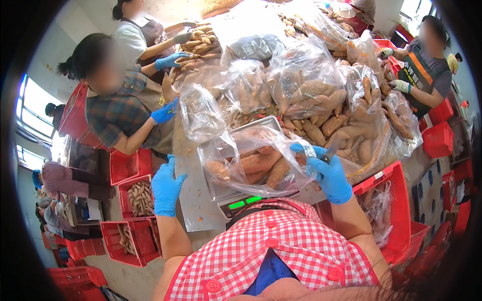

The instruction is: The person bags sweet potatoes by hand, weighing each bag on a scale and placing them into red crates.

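An open clear plastic bag (256, 163) of reddish-brown sweet potatoes lies on the steel pan (211, 185) of a scale, whose green display (241, 203) faces me. My left hand (168, 188), in a blue glove, is left of the pan with fingers apart and holding nothing. My right hand (326, 170), also blue-gloved, grips a small knife (327, 156) with a dark handle at the bag's right side; whether it also holds the plastic is unclear.
Bagged and loose sweet potatoes (309, 90) are heaped across the table (191, 215). Co-workers stand at left (115, 115), back left (135, 40) and right (422, 70). Red crates (130, 243) stand on the floor at left, and another (386, 210) with plastic bags sits beside my right arm.
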`<state>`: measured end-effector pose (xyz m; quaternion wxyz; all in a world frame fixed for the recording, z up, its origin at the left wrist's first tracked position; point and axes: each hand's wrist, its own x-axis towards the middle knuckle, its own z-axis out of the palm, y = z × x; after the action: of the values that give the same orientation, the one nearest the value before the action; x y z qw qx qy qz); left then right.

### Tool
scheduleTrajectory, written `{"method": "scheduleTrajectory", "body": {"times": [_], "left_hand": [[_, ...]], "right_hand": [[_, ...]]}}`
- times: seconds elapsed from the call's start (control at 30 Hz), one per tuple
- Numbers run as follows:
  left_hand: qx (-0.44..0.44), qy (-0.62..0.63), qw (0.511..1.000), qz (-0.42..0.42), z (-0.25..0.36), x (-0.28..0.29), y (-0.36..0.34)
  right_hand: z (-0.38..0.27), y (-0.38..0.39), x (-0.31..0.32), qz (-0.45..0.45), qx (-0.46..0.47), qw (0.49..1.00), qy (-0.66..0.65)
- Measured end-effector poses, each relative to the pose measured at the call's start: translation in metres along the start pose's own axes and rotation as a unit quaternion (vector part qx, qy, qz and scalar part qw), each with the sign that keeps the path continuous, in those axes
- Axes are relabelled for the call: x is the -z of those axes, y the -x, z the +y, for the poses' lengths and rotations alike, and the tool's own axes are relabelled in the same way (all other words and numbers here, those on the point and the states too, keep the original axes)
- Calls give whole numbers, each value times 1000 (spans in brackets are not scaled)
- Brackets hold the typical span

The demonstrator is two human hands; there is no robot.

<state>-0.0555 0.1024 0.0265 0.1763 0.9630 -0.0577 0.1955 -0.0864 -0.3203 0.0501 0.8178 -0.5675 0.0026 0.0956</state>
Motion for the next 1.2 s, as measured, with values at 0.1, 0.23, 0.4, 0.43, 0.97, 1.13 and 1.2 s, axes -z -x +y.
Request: {"method": "scheduleTrajectory", "body": {"times": [0.1,0.23,0.4,0.43,0.97,1.13,1.2], "left_hand": [[45,46,998,-7,6,-15,10],[-55,128,990,13,77,-42,2],[-68,8,997,-30,111,-78,-15],[-73,-2,997,-25,108,-82,-12],[32,107,993,24,101,-68,18],[43,48,998,24,117,-87,9],[35,4,999,-6,119,-96,3]], "right_hand": [[-7,-4,-4,8,-9,999,32],[12,-20,10,125,97,986,48],[40,-40,69,227,99,967,57],[52,-44,91,249,29,961,117],[12,-15,1,49,247,925,283],[13,-16,-18,43,219,914,339],[14,-17,-22,45,165,943,286]]}}
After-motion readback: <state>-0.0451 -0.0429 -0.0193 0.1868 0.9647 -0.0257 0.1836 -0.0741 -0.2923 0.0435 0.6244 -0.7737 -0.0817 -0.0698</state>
